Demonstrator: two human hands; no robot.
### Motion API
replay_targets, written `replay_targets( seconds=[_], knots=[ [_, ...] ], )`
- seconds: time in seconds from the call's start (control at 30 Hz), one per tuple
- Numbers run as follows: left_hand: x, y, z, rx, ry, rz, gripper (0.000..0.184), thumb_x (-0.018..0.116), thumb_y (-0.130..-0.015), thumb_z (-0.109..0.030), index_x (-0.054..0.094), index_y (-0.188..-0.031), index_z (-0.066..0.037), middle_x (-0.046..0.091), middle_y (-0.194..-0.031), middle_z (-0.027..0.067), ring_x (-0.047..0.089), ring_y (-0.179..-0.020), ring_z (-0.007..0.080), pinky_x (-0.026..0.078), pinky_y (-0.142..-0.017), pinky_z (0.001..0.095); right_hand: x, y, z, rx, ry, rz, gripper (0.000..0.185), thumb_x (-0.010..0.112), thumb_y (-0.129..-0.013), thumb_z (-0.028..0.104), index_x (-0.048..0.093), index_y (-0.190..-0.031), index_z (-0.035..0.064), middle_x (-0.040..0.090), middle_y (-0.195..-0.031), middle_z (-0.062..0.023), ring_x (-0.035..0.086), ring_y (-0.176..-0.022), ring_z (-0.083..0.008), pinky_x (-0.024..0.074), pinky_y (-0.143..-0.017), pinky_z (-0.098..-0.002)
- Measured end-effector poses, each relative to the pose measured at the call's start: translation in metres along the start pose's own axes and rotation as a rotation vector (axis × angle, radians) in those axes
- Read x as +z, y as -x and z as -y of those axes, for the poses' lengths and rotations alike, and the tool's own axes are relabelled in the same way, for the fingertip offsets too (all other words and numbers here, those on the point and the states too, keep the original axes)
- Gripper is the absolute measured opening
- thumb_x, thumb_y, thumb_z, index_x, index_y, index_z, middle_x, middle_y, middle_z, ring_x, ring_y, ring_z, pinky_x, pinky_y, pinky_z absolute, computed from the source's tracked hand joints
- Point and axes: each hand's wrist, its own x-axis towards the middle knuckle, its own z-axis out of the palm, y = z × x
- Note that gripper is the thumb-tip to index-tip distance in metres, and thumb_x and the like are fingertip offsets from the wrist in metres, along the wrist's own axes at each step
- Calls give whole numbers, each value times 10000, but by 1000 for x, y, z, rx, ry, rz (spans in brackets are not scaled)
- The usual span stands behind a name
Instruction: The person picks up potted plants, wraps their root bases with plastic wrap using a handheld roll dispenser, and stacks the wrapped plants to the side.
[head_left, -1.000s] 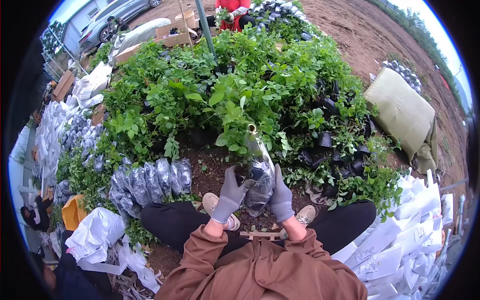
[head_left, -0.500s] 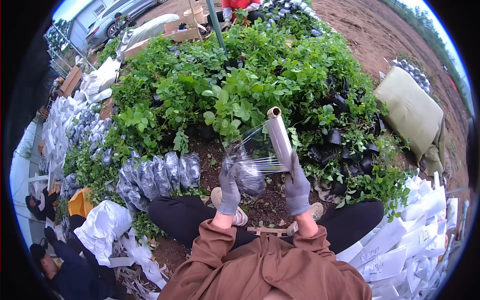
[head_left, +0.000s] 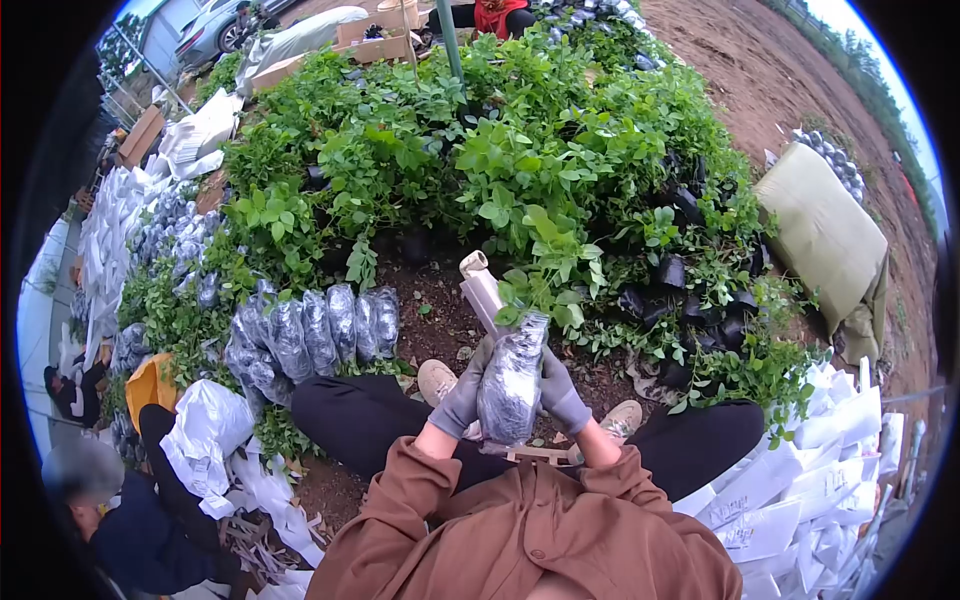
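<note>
In front of my lap is a potted plant (head_left: 512, 390), its dark root bag wrapped in shiny clear film and its leafy green stems pointing away from me. My left hand (head_left: 462, 400), in a grey glove, closes on the left side of the bag. On the other side, my gloved right hand (head_left: 564, 396) grips the bag, its fingers partly hidden behind it. A roll of stretch film (head_left: 482, 288) with a cardboard core slants behind the bag beside my left fingertips; its lower end is hidden, so I cannot tell which hand supports it.
Leafy potted plants (head_left: 400, 170) spread ahead. Several film-wrapped bags (head_left: 318, 332) stand in a row at left. White sheets (head_left: 800, 490) pile at right, near a green padded bundle (head_left: 825, 235). A person in dark clothes (head_left: 150, 530) is at lower left; another in red (head_left: 492, 18) is far ahead.
The film roll has moved from the right side to behind and left of the bag. My hands have come together around the bag, and the stretched film between them is gone from sight.
</note>
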Motion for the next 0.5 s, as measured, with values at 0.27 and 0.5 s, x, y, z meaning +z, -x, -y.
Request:
replay_targets(
  seconds=[0.27,0.5],
  knots=[
    [-26,-1,3,712,-1140,-410,570,733,-750,-349,508,-1118,23,614,-946,128,592,-890,212,454,-810,329,31,2,37,-12,745,-345,619,562,-813,170,301,-1369,99,533,-1164,-233,572,-913,-425,494,-740,-420],
    [-59,-21,12,643,-640,-470,392,757,-676,-113,580,-1002,10,637,-890,70,597,-790,154,479,-748,302,16,-19,70,45,879,-208,699,653,-760,392,365,-1317,82,496,-1210,-219,567,-979,-383,478,-784,-408]
  ],
)
